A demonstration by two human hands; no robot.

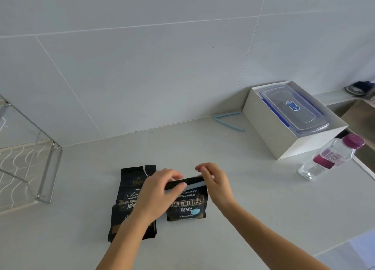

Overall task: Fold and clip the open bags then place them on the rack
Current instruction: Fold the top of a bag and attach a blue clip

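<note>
Two black coffee bags lie on the pale counter. The right bag [187, 206] has its top folded down, and a light blue clip [193, 186] runs across the fold. My left hand [158, 190] pinches the clip's left end and the folded top. My right hand [216, 181] presses on the clip's right end. The left bag [129, 190] lies unfolded with a torn top, partly hidden under my left forearm. A second blue clip [228, 119] lies open near the wall. The metal wire rack [46, 176] stands at the far left.
A white box [269, 125] holding a clear lidded container [294, 109] sits at the back right. A clear bottle with a purple cap [332, 158] lies tilted in front of it. A sink edge shows at the far right.
</note>
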